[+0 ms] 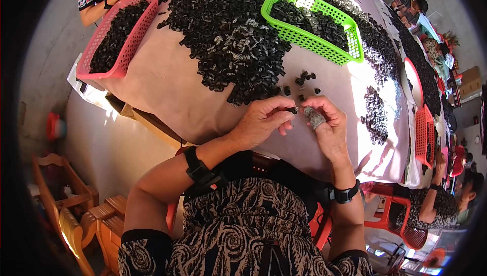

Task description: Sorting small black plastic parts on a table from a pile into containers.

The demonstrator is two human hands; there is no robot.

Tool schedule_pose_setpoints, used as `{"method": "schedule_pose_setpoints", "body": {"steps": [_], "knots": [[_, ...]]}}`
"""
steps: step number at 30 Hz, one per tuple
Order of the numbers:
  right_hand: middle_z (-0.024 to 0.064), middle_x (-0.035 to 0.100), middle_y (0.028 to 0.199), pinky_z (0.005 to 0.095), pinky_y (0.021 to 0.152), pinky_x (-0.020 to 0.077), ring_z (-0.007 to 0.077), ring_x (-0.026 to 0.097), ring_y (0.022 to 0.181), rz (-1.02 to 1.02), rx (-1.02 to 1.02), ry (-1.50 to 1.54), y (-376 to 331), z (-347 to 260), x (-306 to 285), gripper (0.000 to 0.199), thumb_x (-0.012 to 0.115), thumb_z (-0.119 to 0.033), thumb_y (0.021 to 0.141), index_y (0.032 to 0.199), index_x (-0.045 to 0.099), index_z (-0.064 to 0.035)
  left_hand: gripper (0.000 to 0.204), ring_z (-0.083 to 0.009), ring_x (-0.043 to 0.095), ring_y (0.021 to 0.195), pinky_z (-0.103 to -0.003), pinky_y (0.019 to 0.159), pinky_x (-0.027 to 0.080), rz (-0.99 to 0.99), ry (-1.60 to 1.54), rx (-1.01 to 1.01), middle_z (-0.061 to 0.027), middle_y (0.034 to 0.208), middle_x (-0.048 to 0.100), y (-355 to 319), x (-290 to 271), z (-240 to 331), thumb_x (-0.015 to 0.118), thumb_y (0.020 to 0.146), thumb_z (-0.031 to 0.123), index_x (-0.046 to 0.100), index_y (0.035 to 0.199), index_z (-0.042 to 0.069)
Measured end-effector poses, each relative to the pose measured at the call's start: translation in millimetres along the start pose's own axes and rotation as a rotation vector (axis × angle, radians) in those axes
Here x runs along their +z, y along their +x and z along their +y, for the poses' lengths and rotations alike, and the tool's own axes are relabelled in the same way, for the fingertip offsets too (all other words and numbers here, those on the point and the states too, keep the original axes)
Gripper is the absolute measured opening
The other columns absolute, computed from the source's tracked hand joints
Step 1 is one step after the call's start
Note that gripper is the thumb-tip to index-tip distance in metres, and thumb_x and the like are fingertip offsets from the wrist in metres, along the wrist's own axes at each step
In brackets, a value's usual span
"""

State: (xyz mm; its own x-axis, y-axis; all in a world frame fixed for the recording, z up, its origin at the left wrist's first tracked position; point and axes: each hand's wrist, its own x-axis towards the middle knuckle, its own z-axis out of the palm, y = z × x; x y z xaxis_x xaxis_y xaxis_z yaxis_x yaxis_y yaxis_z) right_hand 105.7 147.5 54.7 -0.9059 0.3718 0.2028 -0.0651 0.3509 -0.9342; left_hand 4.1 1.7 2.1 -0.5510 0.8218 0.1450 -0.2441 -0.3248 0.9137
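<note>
**Black plastic parts, joined at the fingertips**

Black and small, a part (293, 109) sits pinched between thumb and forefinger of the left hand (264, 121), the fingers closed tight on it just above the table edge. The right hand (327, 126) meets it from the other side; its forefinger wears a grey fingertip cover (315, 117), and the fingers curl inward toward the part. Whether the right hand holds a second piece of its own I cannot tell; the fingers hide it.

To do this step well, I judge the left pinch should stay firm and low on the part, leaving its end free, while the covered finger presses squarely, not at a slant, so nothing slips or springs away.

Just beyond the hands a few loose parts (302, 81) lie scattered on the pale table cover (167, 88). Behind them spreads a large heap (223, 27) of the same black pieces, some with light coils among them. A green basket (284, 30) sits at the heap's right, part-filled; a pink basket (133, 43) stands to the far left, where another person's hands reach in. Further piles run along the table to the right.
</note>
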Motion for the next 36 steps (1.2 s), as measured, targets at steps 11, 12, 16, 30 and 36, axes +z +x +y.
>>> {"method": "schedule_pose_setpoints", "body": {"steps": [11, 12, 16, 30, 36], "knots": [[0.0056, 0.057, 0.079, 0.0247, 0.061, 0.0433, 0.0154, 0.055, 0.068, 0.000, -0.264, -0.366, 0.3, -8.5, 5.6, 0.025, 0.057, 0.011, 0.070, 0.091, 0.062, -0.0018, 0.019, -0.0086, 0.059, 0.070, -0.024, 0.061, 0.052, 0.012, -0.001, -0.029, -0.0043, 0.083, 0.061, -0.8, -0.1, 2.1, 0.055, 0.091, 0.006, 0.057, 0.108, -0.001], [0.0065, 0.056, 0.076, 0.0259, 0.059, 0.0443, 0.0178, 0.056, 0.065, 0.006, -0.251, -0.355, 0.5, -7.9, 6.0, 0.028, 0.058, 0.012, 0.067, 0.091, 0.061, -0.0028, 0.018, -0.0086, 0.059, 0.070, -0.024, 0.061, 0.052, -0.005, 0.009, -0.025, -0.0043, 0.082, 0.061, -0.6, -1.2, 0.9, 0.055, 0.091, 0.006, 0.057, 0.108, -0.001], [0.0059, 0.056, 0.076, 0.0249, 0.058, 0.0439, 0.0156, 0.056, 0.065, 0.017, -0.246, -0.329, 0.1, -6.4, 9.7, 0.025, 0.057, 0.012, 0.069, 0.090, 0.061, -0.0019, 0.018, -0.0085, 0.059, 0.070, -0.024, 0.061, 0.052, -0.005, 0.018, -0.020, -0.0043, 0.081, 0.061, -0.5, -1.5, -0.4, 0.055, 0.091, 0.006, 0.057, 0.107, -0.001], [0.0074, 0.057, 0.078, 0.0253, 0.063, 0.0460, 0.0156, 0.057, 0.066, 0.118, -0.184, -0.234, -6.1, 2.8, 22.0, 0.017, 0.058, 0.006, 0.073, 0.089, 0.058, -0.0012, 0.017, -0.0079, 0.058, 0.069, -0.023, 0.061, 0.051, 0.031, -0.001, 0.016, -0.0039, 0.082, 0.060, -0.2, 0.4, -0.1, 0.055, 0.090, 0.004, 0.057, 0.106, -0.002], [0.0098, 0.059, 0.080, 0.0267, 0.064, 0.0469, 0.0213, 0.060, 0.070, 0.147, -0.319, -0.387, -7.3, 3.1, 23.5, 0.025, 0.058, 0.007, 0.070, 0.093, 0.062, -0.0026, 0.018, -0.0078, 0.057, 0.068, -0.023, 0.060, 0.051, 0.042, -0.007, 0.017, -0.0036, 0.081, 0.059, 0.0, 0.6, -0.7, 0.055, 0.090, 0.003, 0.057, 0.107, -0.002]]}}
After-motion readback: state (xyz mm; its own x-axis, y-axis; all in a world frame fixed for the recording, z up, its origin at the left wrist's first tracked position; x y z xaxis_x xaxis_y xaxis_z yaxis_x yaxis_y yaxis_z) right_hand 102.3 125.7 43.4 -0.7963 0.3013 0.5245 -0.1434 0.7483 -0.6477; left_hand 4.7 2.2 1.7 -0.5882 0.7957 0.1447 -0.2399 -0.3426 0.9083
